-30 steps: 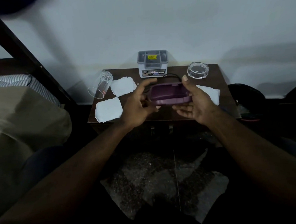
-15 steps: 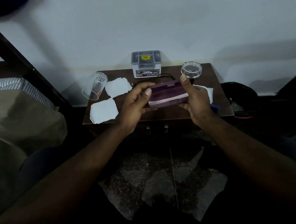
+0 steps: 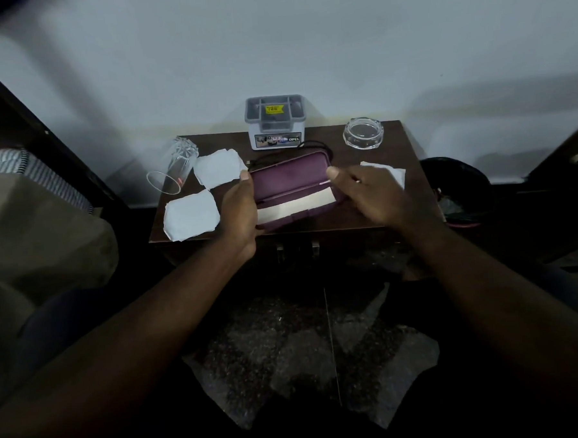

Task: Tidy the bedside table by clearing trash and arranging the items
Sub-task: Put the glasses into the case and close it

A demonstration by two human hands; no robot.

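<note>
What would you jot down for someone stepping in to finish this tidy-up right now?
Left hand: grip on the left end of the open purple case.
Right hand: at the case's right end, apparently holding it.
On the table: three white papers, a glass lying on its side, organizer box, glass ashtray.
Bin beside the table's right side.
Done: nothing visibly cleared.
Left: bin papers, stand the glass, place the case.

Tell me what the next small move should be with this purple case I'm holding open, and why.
Probably close the purple case and set it back on the bedside table. Both the left hand and the right hand are occupied holding it open, while three white tissues, such as this one, and a tipped-over drinking glass are not yet dealt with.
</note>
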